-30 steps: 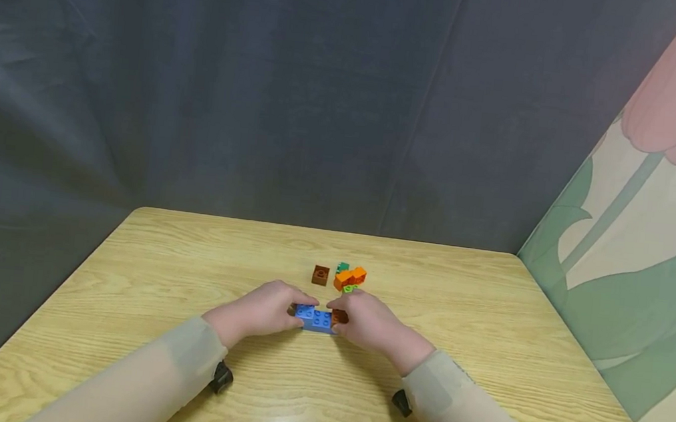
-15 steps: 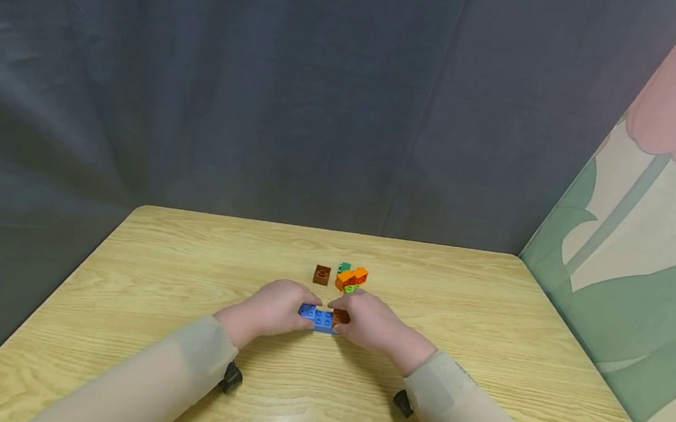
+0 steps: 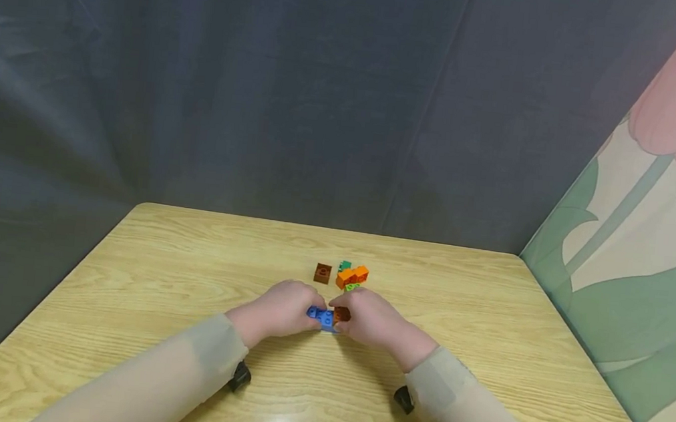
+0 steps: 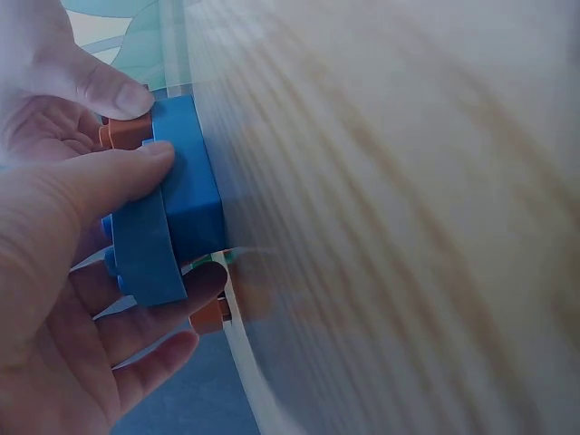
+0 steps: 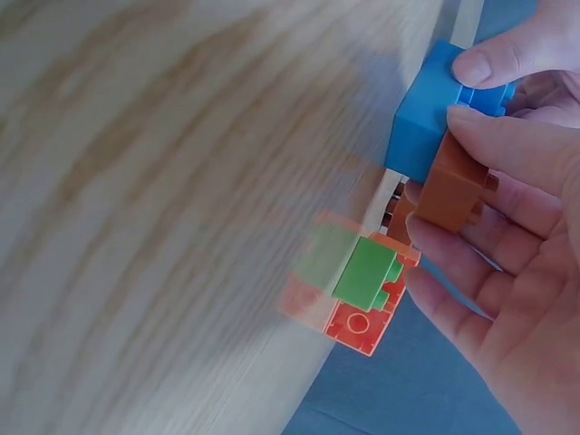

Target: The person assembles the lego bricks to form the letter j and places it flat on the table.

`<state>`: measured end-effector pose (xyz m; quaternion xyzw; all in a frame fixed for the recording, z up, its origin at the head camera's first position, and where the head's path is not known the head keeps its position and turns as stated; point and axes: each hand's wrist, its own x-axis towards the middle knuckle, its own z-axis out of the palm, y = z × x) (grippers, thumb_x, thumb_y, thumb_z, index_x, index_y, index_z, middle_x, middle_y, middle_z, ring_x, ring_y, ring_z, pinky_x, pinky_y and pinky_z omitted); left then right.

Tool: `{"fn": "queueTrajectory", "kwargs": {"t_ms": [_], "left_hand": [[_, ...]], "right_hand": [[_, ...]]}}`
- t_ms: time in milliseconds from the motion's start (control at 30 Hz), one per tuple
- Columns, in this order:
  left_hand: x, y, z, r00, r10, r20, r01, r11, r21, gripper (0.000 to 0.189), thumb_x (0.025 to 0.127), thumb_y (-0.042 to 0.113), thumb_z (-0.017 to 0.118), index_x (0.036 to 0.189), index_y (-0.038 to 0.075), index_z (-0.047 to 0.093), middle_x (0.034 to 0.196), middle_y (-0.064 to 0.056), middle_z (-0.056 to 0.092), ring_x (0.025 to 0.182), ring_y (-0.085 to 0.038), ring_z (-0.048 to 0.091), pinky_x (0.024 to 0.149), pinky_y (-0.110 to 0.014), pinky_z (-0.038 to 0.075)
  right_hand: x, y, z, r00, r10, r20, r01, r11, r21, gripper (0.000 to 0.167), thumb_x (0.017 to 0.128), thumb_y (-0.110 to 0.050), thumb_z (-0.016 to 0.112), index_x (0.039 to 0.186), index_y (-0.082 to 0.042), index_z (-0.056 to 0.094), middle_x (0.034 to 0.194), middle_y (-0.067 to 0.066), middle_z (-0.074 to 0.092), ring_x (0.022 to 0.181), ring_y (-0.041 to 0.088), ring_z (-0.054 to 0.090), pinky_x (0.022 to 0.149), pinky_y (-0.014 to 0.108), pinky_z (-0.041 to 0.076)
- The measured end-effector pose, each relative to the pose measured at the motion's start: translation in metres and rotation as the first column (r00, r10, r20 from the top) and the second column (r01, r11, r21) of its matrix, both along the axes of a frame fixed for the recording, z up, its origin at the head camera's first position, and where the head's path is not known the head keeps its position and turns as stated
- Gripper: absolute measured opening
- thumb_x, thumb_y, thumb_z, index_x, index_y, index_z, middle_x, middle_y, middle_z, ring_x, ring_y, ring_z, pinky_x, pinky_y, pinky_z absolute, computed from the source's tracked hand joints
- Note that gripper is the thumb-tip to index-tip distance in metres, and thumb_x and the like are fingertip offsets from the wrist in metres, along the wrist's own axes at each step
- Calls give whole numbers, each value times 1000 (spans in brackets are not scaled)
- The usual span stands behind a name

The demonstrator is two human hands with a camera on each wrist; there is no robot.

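A long blue building brick [image 3: 327, 321] lies on the table between both hands in the head view. On its left end sits a second blue brick [image 4: 145, 249]; on its right end is a brown brick [image 5: 453, 186]. My left hand [image 3: 290, 309] grips the upper blue brick, its thumb near the seam with the long one and its fingers on the far side. With thumb and fingers, my right hand [image 3: 367, 317] pinches the brown brick. Fingers partly hide both upper bricks in the head view.
Just beyond the hands lie loose bricks: a brown one [image 3: 323, 273], a dark green one [image 3: 344, 265], orange ones [image 3: 353, 277] and a light green one [image 5: 367, 274]. A dark curtain [image 3: 299, 100] hangs behind the wooden table [image 3: 202, 246]; flowered fabric [image 3: 641, 264] is at right.
My left hand has shifted right, closer to the right hand, and now covers more of the blue bricks. The right hand has hardly moved. The loose bricks remain in place.
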<state>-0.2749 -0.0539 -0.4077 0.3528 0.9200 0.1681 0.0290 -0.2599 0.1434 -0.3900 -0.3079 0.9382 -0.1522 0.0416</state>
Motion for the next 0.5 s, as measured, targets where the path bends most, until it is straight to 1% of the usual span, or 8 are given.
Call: {"fn": "queueTrajectory", "kwargs": {"t_ms": [67,200,300,367,433,500], "left_hand": [[0,0,0,1000,3,5,-3,1000,3,16,88,28,77,100,18,77,91,13,68,74,-6,56,76,-31,46],[-1,1,-1,1000,9,19,-9,1000,5,20,88,28,77,104,17,78,95,12,69,77,-4,57,76,-31,46],[-3,1,-2,1000,2,14,-2,1000,-3,16,88,28,77,100,19,78,89,14,67,72,-5,54,71,-29,45],[-4,0,-3,1000,-5,7,5,1000,-8,12,88,28,77,96,19,77,84,15,65,68,-7,52,67,-29,44],[-5,0,-3,1000,-10,2,10,1000,-14,10,87,28,78,94,20,76,81,16,63,66,-8,51,66,-29,43],[-5,0,-2,1000,-10,4,10,1000,-15,12,87,28,78,95,20,76,83,15,63,67,-7,51,67,-29,43]], "right_hand": [[-2,1,1,999,2,32,-1,1000,-14,33,86,-10,78,117,-3,72,108,5,71,91,16,63,83,34,52],[-7,6,2,991,2,131,5,999,-53,35,88,-18,77,120,-6,71,110,2,70,92,13,62,82,33,51],[-12,8,4,983,33,180,-16,995,-99,32,90,-23,74,118,-8,72,109,0,70,90,12,63,79,31,51],[-16,8,7,983,49,179,-27,992,-119,29,92,-25,72,116,-9,73,108,0,70,90,12,63,78,31,52],[-20,7,11,986,46,159,-25,991,-132,26,93,-24,70,114,-9,74,106,0,71,89,12,64,77,31,52],[-24,4,15,992,15,125,0,992,-125,25,93,-23,70,113,-9,74,104,0,71,87,12,64,76,32,52]]}}
